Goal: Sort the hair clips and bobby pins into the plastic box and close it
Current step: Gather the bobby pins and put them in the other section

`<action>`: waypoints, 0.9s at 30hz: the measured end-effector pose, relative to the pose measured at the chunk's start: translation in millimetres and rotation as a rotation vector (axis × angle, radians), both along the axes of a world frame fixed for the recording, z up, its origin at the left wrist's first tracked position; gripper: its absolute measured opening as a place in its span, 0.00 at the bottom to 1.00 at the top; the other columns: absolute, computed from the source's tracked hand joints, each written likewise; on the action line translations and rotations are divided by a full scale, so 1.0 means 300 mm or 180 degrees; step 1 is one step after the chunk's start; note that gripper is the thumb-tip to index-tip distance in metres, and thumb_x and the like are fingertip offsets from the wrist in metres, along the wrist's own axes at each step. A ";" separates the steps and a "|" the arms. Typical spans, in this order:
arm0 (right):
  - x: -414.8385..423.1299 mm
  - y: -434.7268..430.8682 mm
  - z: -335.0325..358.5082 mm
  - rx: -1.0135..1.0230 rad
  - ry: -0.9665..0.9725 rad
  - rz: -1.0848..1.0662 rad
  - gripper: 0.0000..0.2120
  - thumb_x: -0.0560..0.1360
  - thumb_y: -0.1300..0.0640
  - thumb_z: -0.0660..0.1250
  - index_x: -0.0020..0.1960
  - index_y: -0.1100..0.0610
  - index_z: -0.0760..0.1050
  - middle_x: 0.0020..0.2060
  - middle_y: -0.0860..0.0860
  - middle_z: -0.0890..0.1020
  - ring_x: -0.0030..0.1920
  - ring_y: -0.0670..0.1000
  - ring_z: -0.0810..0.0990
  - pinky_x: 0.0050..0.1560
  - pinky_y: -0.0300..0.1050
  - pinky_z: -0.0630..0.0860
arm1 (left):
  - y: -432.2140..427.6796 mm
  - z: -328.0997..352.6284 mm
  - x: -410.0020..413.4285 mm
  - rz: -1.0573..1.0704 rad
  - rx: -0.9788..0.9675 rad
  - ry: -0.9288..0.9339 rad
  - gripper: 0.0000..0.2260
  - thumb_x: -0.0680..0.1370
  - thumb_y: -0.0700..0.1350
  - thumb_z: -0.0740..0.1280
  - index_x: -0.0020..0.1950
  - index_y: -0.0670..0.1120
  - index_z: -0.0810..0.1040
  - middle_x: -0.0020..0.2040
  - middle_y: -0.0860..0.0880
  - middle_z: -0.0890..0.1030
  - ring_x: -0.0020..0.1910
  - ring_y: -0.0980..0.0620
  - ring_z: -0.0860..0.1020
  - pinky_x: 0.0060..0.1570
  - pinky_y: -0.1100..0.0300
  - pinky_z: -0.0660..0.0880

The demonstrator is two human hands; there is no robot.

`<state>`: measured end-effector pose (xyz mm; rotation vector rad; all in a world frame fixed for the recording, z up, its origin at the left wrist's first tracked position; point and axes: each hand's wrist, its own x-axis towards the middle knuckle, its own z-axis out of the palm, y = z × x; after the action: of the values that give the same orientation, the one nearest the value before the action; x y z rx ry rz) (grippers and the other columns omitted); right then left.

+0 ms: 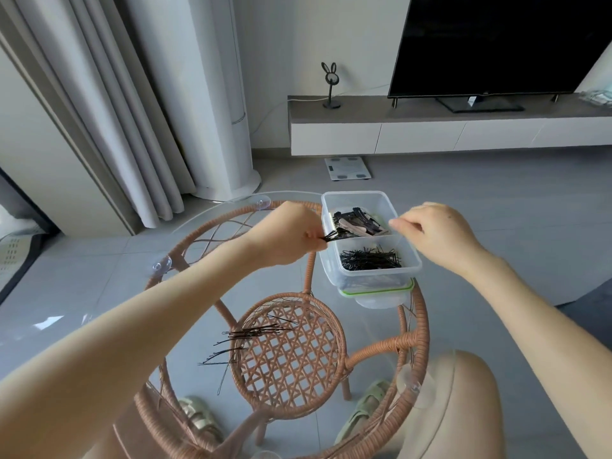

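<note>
Centre frame, I see the left hand pinching a bunch of bobby pins at the left wall of the plastic box, centre right. The right hand hovers over its 2 compartments, thumb and forefinger pressed together; on what, I cannot tell. Loose pins lie lower centre.

Glass-topped rattan table with loose bobby pins and a green-rimmed lid under the plastic box
</note>
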<state>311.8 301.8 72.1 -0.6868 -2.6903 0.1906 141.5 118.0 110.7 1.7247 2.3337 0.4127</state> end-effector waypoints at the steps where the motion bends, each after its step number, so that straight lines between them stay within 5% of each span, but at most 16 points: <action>1: 0.017 -0.006 0.009 0.0058 0.0216 -0.0070 0.23 0.77 0.50 0.59 0.28 0.63 0.67 0.23 0.55 0.71 0.32 0.57 0.70 0.34 0.49 0.69 | 0.050 -0.006 0.016 -0.0051 -0.0019 0.0044 0.11 0.76 0.46 0.66 0.46 0.39 0.82 0.44 0.43 0.83 0.39 0.47 0.77 0.40 0.57 0.71; 5: 0.062 -0.048 0.009 0.0251 0.0506 -0.0171 0.23 0.77 0.53 0.60 0.26 0.58 0.61 0.20 0.49 0.62 0.28 0.56 0.66 0.29 0.48 0.65 | 0.224 -0.071 0.082 -0.0311 -0.0277 0.0284 0.12 0.76 0.46 0.65 0.43 0.37 0.80 0.42 0.41 0.81 0.42 0.42 0.78 0.44 0.54 0.76; 12: 0.106 -0.051 -0.051 0.0374 0.0455 -0.0136 0.22 0.75 0.45 0.54 0.26 0.55 0.58 0.20 0.46 0.59 0.26 0.54 0.65 0.26 0.43 0.59 | 0.342 -0.154 0.154 -0.0574 -0.0687 0.0499 0.15 0.74 0.48 0.68 0.57 0.41 0.78 0.55 0.44 0.81 0.55 0.43 0.78 0.49 0.55 0.74; 17: 0.108 -0.061 -0.065 0.0318 0.0496 -0.0150 0.22 0.75 0.47 0.55 0.26 0.54 0.58 0.19 0.46 0.59 0.26 0.53 0.65 0.26 0.36 0.57 | 0.332 -0.159 0.127 -0.0491 -0.0717 0.0399 0.18 0.75 0.52 0.67 0.53 0.38 0.79 0.48 0.44 0.80 0.49 0.43 0.78 0.47 0.54 0.75; 21: 0.097 -0.089 -0.054 0.0258 0.0545 -0.0172 0.22 0.76 0.49 0.58 0.25 0.53 0.58 0.19 0.45 0.59 0.25 0.53 0.64 0.26 0.37 0.58 | 0.311 -0.145 0.115 -0.0519 -0.0630 0.0308 0.13 0.80 0.45 0.58 0.48 0.39 0.79 0.43 0.44 0.74 0.41 0.47 0.71 0.40 0.57 0.68; 24: 0.085 -0.131 -0.044 0.0080 0.0720 -0.0244 0.24 0.75 0.45 0.54 0.26 0.56 0.66 0.19 0.47 0.67 0.25 0.54 0.68 0.25 0.44 0.62 | 0.240 -0.108 0.095 -0.0414 0.0100 0.0002 0.08 0.78 0.40 0.62 0.47 0.43 0.81 0.46 0.45 0.80 0.44 0.45 0.76 0.45 0.57 0.74; 27: 0.068 -0.233 -0.074 -0.0634 0.1025 -0.0055 0.23 0.75 0.45 0.55 0.37 0.59 0.80 0.29 0.53 0.82 0.31 0.53 0.78 0.34 0.49 0.74 | 0.090 -0.074 0.041 -0.0182 0.0498 -0.0171 0.09 0.78 0.44 0.63 0.52 0.46 0.82 0.51 0.47 0.82 0.47 0.49 0.79 0.45 0.60 0.74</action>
<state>332.2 231.8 49.8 -0.6714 -2.3761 0.5237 153.8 145.1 88.5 1.8201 2.2624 0.6387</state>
